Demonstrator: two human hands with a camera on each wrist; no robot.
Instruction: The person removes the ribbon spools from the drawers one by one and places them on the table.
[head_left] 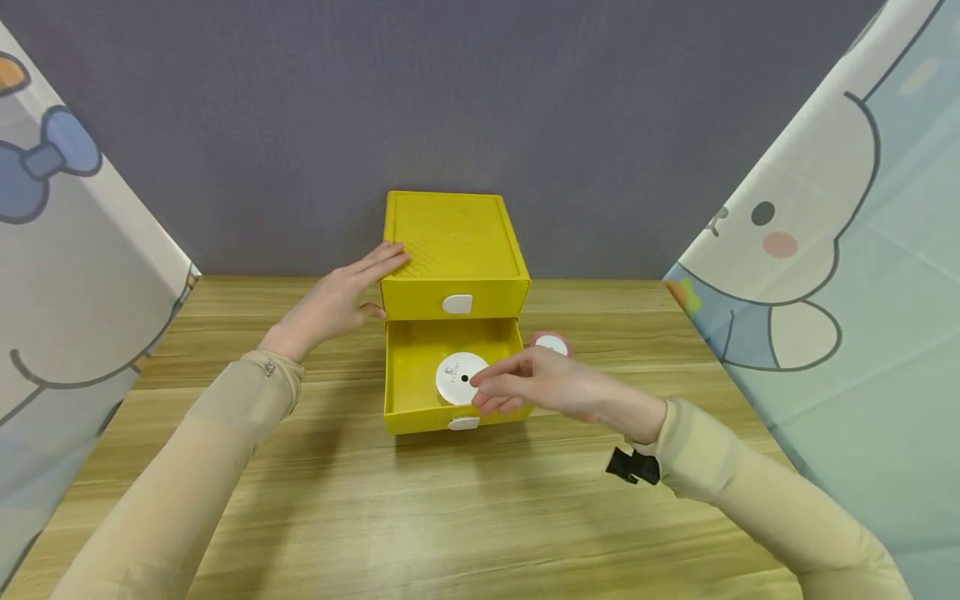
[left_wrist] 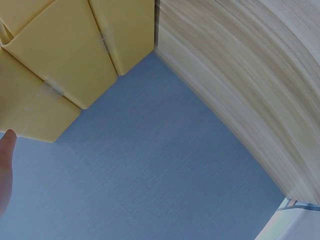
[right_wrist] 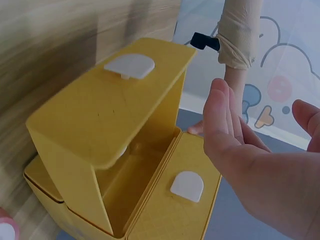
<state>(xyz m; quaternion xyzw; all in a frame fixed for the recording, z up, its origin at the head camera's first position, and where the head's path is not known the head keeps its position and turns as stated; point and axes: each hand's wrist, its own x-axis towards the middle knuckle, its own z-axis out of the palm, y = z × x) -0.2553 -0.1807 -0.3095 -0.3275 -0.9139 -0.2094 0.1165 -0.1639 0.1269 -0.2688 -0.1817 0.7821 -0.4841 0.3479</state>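
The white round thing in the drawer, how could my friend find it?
Find the yellow drawer box before the gray wall. Look into its pulled-out drawer, near the right hand. It's the white disc with a dark center dot; the pink-rimmed disc sits outside, on the table.

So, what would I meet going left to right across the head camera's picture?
Printed blue bow, person's left hand, round white disc with a black centre in the open yellow drawer, person's right hand, small black strap, printed pink oval cheek.

A wood-grain tabletop (head_left: 337,517) carries a yellow drawer box (head_left: 454,283) and a pink-rimmed white disc (head_left: 552,342).
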